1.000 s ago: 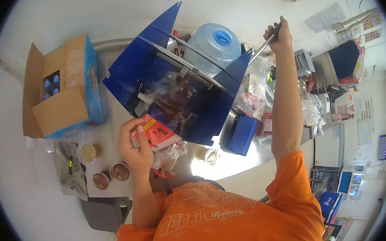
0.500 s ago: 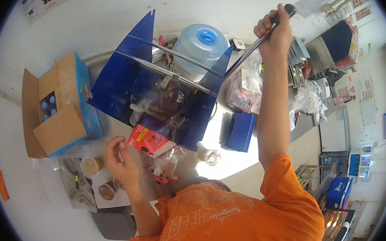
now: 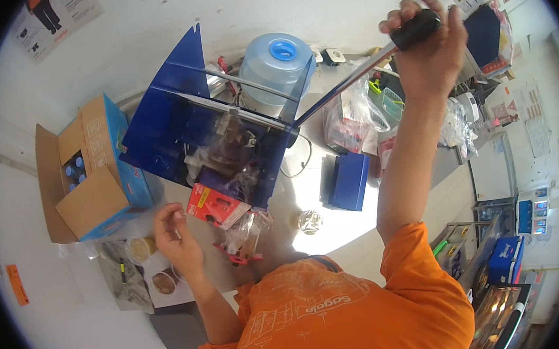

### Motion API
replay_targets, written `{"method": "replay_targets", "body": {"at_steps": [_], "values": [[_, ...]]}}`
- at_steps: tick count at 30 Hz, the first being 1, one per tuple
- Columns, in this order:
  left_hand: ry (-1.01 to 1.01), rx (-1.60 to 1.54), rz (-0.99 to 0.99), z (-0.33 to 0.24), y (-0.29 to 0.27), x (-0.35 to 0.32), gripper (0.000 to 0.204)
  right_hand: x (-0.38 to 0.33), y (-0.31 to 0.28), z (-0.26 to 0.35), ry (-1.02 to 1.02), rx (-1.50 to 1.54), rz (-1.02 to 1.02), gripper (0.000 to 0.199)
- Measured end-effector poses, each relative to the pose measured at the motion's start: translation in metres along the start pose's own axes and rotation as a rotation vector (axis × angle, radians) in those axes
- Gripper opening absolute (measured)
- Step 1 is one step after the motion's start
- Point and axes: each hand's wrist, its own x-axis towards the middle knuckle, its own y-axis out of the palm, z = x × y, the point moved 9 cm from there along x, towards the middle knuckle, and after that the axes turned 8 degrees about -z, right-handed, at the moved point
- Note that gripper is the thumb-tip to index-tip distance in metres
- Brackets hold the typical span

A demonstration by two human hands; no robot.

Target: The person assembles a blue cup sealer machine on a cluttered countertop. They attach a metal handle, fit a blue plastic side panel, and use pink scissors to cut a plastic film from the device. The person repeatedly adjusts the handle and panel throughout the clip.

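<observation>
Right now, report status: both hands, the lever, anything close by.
Right hand shut on black lever handle, arm raised. Left hand empty, fingers curled beside red packet. Blue machine under the lever; cups near left hand.

— What's on the surface (image 3: 307,192) from where I'm watching?

— I see a white top carrying a blue-walled machine (image 3: 205,147), an open cardboard box (image 3: 86,183) to its left, a water jug (image 3: 277,66) behind it.

— And nearer the person?

— A dark blue box (image 3: 347,181), a red packet (image 3: 215,206), small cups (image 3: 142,249) — plus clear bags (image 3: 353,113) on the right.
</observation>
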Motion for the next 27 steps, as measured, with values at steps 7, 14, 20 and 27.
{"method": "replay_targets", "body": {"at_steps": [7, 14, 20, 27], "values": [[0.163, -0.014, 0.064, -0.034, 0.032, -0.029, 0.014, -0.012, 0.007, -0.036, 0.081, -0.169, -0.027, 0.03], [0.473, -0.053, 0.286, -0.103, 0.122, -0.048, 0.034, -0.014, 0.033, -0.045, -0.05, -0.381, -0.321, 0.035], [0.426, 0.0, 0.354, -0.086, 0.133, -0.053, 0.034, -0.023, 0.035, -0.035, -0.096, -0.375, -0.303, 0.03], [0.501, -0.087, 0.424, -0.118, 0.119, -0.047, 0.038, -0.08, -0.016, -0.08, -0.293, -0.767, -0.068, 0.024]]}}
